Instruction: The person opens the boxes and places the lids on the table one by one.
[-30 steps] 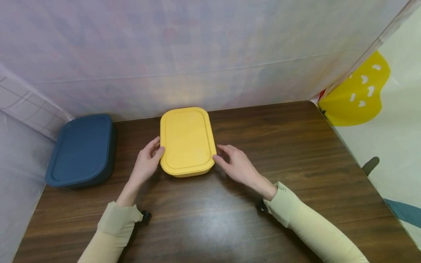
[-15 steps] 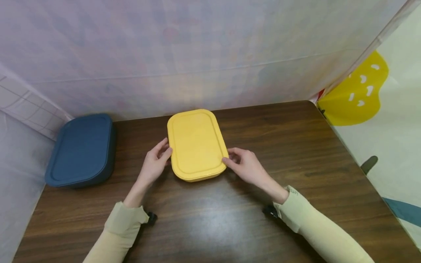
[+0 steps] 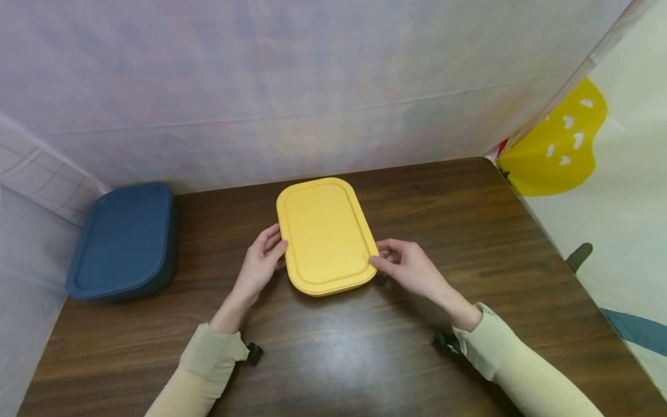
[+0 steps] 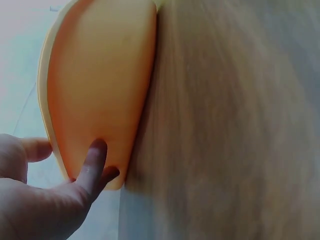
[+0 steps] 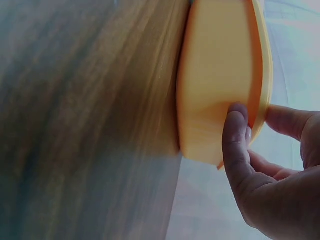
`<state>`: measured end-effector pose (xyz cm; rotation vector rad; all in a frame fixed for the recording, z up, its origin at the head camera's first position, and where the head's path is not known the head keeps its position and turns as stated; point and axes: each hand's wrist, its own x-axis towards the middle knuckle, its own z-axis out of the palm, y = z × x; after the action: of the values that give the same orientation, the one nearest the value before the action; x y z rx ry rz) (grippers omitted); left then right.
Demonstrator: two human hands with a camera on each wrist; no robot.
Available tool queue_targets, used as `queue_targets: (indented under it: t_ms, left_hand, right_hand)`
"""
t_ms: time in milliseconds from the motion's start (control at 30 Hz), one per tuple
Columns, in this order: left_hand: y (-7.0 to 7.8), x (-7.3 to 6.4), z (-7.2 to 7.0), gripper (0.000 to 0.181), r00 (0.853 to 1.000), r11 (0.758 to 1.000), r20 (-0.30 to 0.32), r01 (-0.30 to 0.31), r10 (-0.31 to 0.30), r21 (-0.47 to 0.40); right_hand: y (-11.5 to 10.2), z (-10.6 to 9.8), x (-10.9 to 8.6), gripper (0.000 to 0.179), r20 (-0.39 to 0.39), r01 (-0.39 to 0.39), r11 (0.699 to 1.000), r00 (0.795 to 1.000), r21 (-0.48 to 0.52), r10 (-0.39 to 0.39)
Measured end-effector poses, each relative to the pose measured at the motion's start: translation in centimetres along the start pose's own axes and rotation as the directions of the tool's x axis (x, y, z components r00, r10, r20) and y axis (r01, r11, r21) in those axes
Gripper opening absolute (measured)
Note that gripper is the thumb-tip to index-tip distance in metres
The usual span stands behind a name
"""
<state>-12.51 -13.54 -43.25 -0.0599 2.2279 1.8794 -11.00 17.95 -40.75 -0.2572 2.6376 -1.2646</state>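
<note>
A yellow lidded storage box (image 3: 328, 234) with rounded corners lies slightly turned on the brown wooden table (image 3: 323, 353). At its left side, my left hand (image 3: 260, 263) grips it, thumb on the lid's rim and fingers against the side wall. On the opposite side my right hand (image 3: 414, 269) holds the box near its front right corner in the same way. The left wrist view shows the fingers (image 4: 92, 167) on the orange-lit wall below the rim. In the right wrist view a finger (image 5: 235, 135) presses the wall and the thumb meets the rim.
A dark blue lidded box (image 3: 125, 237) stands at the table's back left. A pale hanging cloth (image 3: 292, 87) closes off the back edge. White sheeting with a yellow printed shape (image 3: 557, 139) lies beyond the right edge.
Both hands have moved the yellow box to the right and a little towards the front, turning it slightly. The blue box stays in its place on the table.
</note>
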Motion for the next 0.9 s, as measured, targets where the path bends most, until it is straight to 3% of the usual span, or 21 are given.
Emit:
queue_targets:
  t_ms: [267, 467, 900]
  left_hand:
    - [-0.2, -0.2, 0.8, 0.052, 1.000, 0.998, -0.005, 0.012, -0.012, -0.069]
    - [0.1, -0.1, 1.3, 0.053, 1.000, 0.998, -0.015, 0.016, -0.017, -0.065]
    - [0.2, -0.2, 1.7, 0.053, 0.999, 0.997, -0.031, 0.021, -0.023, -0.080]
  right_hand:
    - [-0.1, -0.1, -0.3, 0.037, -0.026, -0.049, 0.992, 0.998, 0.120, 0.052]
    - [-0.4, -0.2, -0.3, 0.036, -0.043, -0.103, 0.978, 0.993, 0.183, 0.113]
    - [-0.5, -0.7, -0.3, 0.037, -0.016, -0.159, 0.960, 0.986, 0.229, 0.167]
